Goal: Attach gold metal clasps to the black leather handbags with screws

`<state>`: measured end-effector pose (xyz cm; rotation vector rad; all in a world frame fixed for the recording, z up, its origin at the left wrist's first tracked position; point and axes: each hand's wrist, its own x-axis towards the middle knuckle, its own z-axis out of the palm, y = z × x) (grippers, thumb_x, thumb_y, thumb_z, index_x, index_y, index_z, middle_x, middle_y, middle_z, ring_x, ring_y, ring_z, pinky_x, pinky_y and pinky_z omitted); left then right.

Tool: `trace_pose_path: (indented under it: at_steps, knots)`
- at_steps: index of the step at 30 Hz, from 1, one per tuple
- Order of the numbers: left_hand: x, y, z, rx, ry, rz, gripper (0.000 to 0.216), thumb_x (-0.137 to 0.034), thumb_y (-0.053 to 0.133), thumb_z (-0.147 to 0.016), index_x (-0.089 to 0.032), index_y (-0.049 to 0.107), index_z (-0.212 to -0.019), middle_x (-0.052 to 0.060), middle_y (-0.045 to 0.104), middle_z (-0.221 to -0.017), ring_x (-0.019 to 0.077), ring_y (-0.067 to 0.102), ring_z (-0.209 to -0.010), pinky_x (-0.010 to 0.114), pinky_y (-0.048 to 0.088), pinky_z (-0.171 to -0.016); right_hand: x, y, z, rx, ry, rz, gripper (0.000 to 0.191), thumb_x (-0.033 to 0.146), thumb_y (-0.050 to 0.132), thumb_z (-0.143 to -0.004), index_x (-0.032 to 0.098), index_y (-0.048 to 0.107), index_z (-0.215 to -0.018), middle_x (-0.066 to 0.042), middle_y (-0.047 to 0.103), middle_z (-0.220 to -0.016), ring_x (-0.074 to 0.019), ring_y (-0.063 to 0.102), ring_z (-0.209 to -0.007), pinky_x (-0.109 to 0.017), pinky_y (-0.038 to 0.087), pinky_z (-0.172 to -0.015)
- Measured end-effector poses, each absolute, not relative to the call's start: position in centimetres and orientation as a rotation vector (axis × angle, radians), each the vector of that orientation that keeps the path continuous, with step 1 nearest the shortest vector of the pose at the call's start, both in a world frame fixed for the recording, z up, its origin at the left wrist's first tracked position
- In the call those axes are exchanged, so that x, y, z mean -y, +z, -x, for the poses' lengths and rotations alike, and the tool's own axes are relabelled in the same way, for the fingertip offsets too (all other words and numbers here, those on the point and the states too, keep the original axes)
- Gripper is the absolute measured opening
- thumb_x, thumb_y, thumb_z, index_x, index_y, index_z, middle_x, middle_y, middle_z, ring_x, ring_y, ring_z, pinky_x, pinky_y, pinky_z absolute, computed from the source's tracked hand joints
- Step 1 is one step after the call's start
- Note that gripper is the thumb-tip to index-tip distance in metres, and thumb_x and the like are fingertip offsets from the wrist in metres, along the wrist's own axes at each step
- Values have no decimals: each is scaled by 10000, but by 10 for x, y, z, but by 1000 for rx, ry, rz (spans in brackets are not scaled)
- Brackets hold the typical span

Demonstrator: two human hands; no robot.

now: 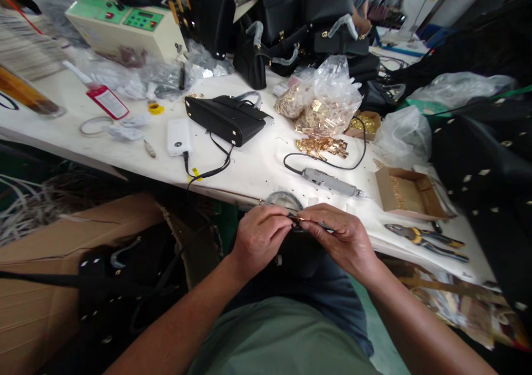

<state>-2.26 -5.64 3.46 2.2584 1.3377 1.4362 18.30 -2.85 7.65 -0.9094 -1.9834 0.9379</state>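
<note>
In front of my lap, just off the table's front edge, my two hands meet fingertip to fingertip. Between them shows a small gold-coloured metal fitting [296,218] with something dark at it, mostly covered by fingers. My left hand [264,234] pinches from one side, closed. From the other side my right hand [341,234] closes thumb and fingers on it. Beneath them a black item [286,258], perhaps a bag, lies over my lap. Nearest on the table are a grey electric screwdriver [330,182] and a pile of gold fittings [322,147].
On the white table [253,170] are a black handbag [224,119], a white power bank [179,137], a red bottle [108,102], bagged fittings [324,106], a cardboard tray [409,193] and pliers [428,239]. A carton [37,264] stands left. Another person's arm [361,20] shows behind.
</note>
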Motion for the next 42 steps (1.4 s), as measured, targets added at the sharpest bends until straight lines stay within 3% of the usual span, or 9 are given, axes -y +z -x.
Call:
trace_pose_path:
  at_steps: [4,10,18,32,42]
  knots:
    - [55,38,21,-1290,1432,-2205,116,-121,729,-888,-197,689,-966,70,778,-1057,194,738,-996,332,582,-894,27,79,-184,2009,993,895,190,185,649,-983,266,774,-1101,-45,761,-1034,-182,722,-960,-303,581,-845]
    - [55,44,20,-1222,1448,-2133,175,-128,759,-878,-214,701,-1019,28,790,-1007,163,745,-956,297,569,-886,28,73,-184,1901,975,984,225,229,706,-953,282,750,-1167,-28,776,-1039,-194,729,-961,-304,578,-836]
    - [56,47,19,-1292,1422,-2035,120,-133,752,-875,-216,714,-953,7,787,-927,165,739,-880,290,566,-826,32,77,-183,1868,1091,945,175,227,709,-947,266,766,-1108,-34,770,-1043,-191,718,-966,-315,564,-871]
    - [55,55,16,-1430,1351,-1960,71,-182,716,-915,-207,742,-976,2,788,-889,140,748,-814,236,556,-787,34,75,-170,1855,852,1057,198,191,640,-973,236,762,-1123,-64,767,-1042,-200,723,-960,-318,571,-834]
    - [51,61,20,-1418,1305,-1876,95,-168,696,-913,-227,742,-971,-8,802,-944,141,760,-845,224,577,-819,34,72,-161,1778,910,1054,187,214,660,-967,258,761,-1118,-38,764,-1029,-189,714,-955,-316,561,-850]
